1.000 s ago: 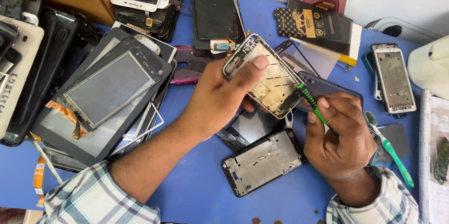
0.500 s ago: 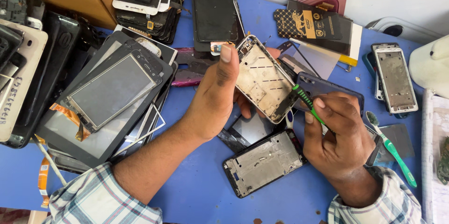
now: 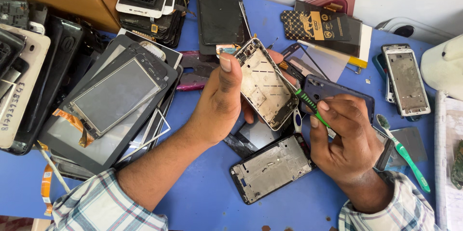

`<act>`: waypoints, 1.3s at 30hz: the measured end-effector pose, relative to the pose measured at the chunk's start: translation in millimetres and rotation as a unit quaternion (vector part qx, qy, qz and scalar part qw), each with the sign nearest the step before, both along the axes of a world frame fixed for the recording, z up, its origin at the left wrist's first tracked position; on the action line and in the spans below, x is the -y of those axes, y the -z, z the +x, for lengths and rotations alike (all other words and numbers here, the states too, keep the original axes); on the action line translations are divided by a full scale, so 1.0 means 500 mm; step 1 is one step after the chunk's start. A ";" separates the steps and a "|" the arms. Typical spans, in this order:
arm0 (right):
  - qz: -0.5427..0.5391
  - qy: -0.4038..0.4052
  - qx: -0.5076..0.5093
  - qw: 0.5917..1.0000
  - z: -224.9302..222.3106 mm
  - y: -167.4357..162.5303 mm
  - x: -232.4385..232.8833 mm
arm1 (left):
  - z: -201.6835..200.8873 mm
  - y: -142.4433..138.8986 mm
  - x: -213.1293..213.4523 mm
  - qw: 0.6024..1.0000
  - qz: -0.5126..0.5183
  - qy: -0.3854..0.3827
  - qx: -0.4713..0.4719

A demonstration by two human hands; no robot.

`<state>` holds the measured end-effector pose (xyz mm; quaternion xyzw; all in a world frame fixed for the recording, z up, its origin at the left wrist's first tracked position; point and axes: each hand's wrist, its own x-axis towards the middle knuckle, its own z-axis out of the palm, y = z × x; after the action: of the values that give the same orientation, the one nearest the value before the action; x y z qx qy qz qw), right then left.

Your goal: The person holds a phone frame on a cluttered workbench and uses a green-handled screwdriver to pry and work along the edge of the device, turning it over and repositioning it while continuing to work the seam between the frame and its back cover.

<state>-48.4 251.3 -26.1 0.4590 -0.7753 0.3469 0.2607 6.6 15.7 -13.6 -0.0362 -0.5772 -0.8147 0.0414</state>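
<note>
My left hand point(image 3: 223, 100) grips a bare metal phone frame point(image 3: 264, 84), holding it tilted above the blue table point(image 3: 202, 187). Its thumb rests on the frame's upper left edge and the fingers wrap behind. My right hand point(image 3: 345, 137) pinches a green-and-black screwdriver point(image 3: 311, 106), whose tip meets the frame's right side. Under the hands lie a black phone frame with a grey inner plate point(image 3: 272, 167) and a dark blue phone back cover point(image 3: 337, 95).
Stacked tablet and phone screens point(image 3: 108, 96) fill the left side. A cardboard box point(image 3: 72, 4) with phone parts stands at the back left. A green toothbrush point(image 3: 405, 156), another phone frame point(image 3: 405, 79) and black-and-gold packets point(image 3: 320, 26) lie to the right.
My left hand has turned the metal frame more upright and shifted it slightly left, its thumb now on the upper edge. The screwdriver tip stays against the frame's right side.
</note>
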 end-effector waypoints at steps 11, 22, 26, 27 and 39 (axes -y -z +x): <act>-0.004 -0.009 -0.007 1.000 -0.004 0.000 0.003 | -0.003 0.001 -0.002 1.000 0.006 -0.007 0.021; 0.011 -0.002 0.002 1.000 -0.002 -0.005 0.001 | -0.001 0.003 -0.004 1.000 -0.008 -0.015 0.003; 0.016 -0.006 0.002 1.000 -0.002 -0.007 -0.001 | -0.002 0.003 -0.005 1.000 -0.010 -0.017 -0.001; 0.017 -0.005 0.002 1.000 -0.002 -0.007 0.000 | -0.002 0.003 -0.005 1.000 -0.012 -0.018 0.001; 0.015 -0.017 0.010 1.000 0.000 -0.013 0.005 | -0.006 -0.004 -0.005 0.997 -0.033 -0.045 0.049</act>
<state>-48.2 248.8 -19.5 0.4726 -0.7748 0.3444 0.2402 3.6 18.1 -11.6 0.0284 -0.6059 -0.7935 0.0487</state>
